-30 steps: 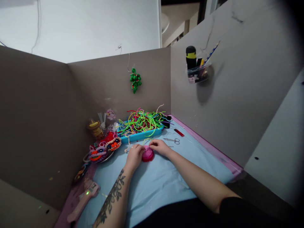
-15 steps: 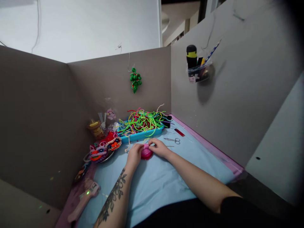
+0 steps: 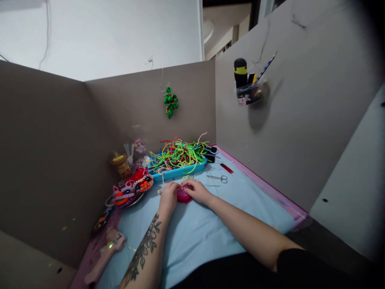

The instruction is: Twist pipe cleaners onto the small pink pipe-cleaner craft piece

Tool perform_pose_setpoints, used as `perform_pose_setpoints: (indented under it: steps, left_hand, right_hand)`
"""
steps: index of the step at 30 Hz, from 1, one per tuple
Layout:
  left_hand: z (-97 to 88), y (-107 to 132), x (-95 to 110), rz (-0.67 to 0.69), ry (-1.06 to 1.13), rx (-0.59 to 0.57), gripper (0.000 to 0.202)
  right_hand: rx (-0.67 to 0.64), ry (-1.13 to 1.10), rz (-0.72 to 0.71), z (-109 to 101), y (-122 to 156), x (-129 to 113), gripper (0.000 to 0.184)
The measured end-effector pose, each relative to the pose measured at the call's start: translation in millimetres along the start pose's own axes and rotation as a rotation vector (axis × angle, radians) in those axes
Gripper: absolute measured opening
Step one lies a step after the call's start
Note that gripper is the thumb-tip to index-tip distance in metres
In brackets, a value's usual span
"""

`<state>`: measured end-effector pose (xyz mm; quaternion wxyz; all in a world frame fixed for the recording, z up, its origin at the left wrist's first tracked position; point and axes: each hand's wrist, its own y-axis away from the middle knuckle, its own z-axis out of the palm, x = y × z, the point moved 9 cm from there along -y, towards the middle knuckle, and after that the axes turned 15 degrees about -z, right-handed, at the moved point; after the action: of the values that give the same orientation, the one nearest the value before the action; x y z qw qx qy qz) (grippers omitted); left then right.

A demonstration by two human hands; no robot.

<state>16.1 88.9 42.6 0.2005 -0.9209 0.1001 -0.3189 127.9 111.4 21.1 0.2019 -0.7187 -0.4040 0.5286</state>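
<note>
A small round pink fuzzy craft piece (image 3: 182, 196) lies on the light blue sheet (image 3: 207, 228) near the middle of the desk. My left hand (image 3: 169, 195) grips its left side with curled fingers. My right hand (image 3: 197, 189) covers its right and upper side, fingers pinched on it. Just behind my hands stands a blue tray (image 3: 180, 171) heaped with green, yellow and pink pipe cleaners (image 3: 178, 153).
Small scissors (image 3: 219, 178) and a red stick (image 3: 226, 168) lie right of the tray. Finished colourful pipe-cleaner figures (image 3: 131, 188) fill a dish at left. A pink glue gun (image 3: 105, 255) lies front left. Grey cardboard walls (image 3: 54, 160) enclose the desk; a pen cup (image 3: 249, 90) hangs on the right wall.
Both hands have closed in over the pink piece, which now shows less between them. The right hand has slid a little left over it.
</note>
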Motion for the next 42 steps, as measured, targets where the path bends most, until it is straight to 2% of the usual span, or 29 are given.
perform_pose_setpoints:
  steps: [7, 13, 19, 24, 28, 32, 39, 42]
  left_hand:
    - [4.2, 0, 0, 0.022, -0.029, -0.019, 0.018]
    - [4.4, 0, -3, -0.033, -0.015, -0.045, 0.016]
    - [1.6, -2, -3, -0.095, 0.058, -0.002, 0.013]
    - [1.1, -3, -2, -0.072, 0.026, 0.023, 0.016]
    - [4.2, -2, -4, -0.024, 0.051, -0.046, 0.025]
    - [6.3, -1, -7, -0.008, 0.034, -0.09, 0.023]
    - [-0.3, -3, 1, -0.037, -0.044, 0.032, 0.021]
    - [-3.4, -5, -5, -0.069, 0.013, 0.096, 0.02]
  right_hand:
    - [-0.01, 0.002, 0.009, 0, 0, -1, 0.021]
    - [-0.009, -0.005, 0.002, 1, 1, 1, 0.021]
    - [-0.012, -0.022, 0.021, 1, 2, 3, 0.02]
    - [-0.02, -0.032, 0.028, 1, 0, -1, 0.02]
    - [-0.017, -0.014, 0.034, -1, 1, -1, 0.022]
    - [-0.005, -0.015, 0.043, -4, 3, 1, 0.025]
    - [0.054, -0.17, 0.111, -4, 5, 11, 0.012]
    - [0.039, -0.186, 0.126, -3, 5, 12, 0.013]
